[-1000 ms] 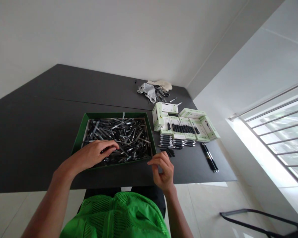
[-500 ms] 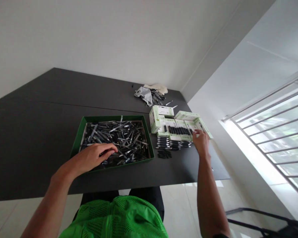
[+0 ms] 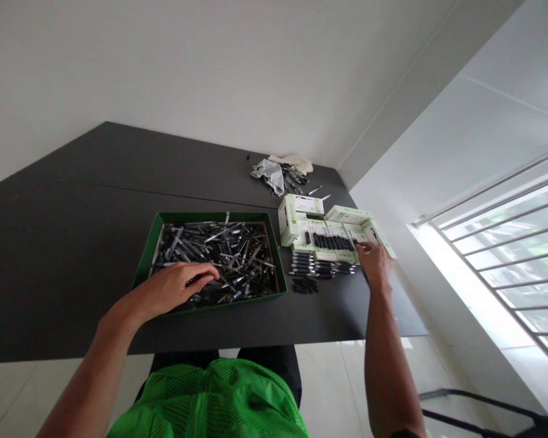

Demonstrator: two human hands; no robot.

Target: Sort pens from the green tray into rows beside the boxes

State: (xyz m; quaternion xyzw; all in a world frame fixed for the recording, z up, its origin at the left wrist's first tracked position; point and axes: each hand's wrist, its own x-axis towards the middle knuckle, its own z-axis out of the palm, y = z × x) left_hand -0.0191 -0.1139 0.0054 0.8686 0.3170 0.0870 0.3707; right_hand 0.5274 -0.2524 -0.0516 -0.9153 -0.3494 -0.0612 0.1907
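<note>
My left hand (image 3: 176, 286) hovers over the near left part of a green box (image 3: 281, 267) heaped with loose black and clear pens (image 3: 231, 255). Its thumb and forefinger curve together at the tips; whatever may be between them is hidden. On the right, my right hand (image 3: 374, 263) pinches a pen (image 3: 355, 239) with a dark grip over an open white-and-green carton (image 3: 358, 231). Beside that pen, a row of black-gripped pens (image 3: 333, 242) lies in the cartons. Stacked pens (image 3: 324, 267) lie just in front of them.
Several short black pieces (image 3: 305, 285) lie near the stacked pens. Behind the cartons are a grey cloth (image 3: 270, 173), a cream cloth (image 3: 295, 162) and more loose pens (image 3: 295, 177). A wall runs along the dark table's (image 3: 73, 243) back; a barred window (image 3: 506, 255) is at right.
My right hand has shifted slightly, and the pen at its fingertips now shows more plainly over the carton. My left hand keeps its pose over the box. The view has moved a little.
</note>
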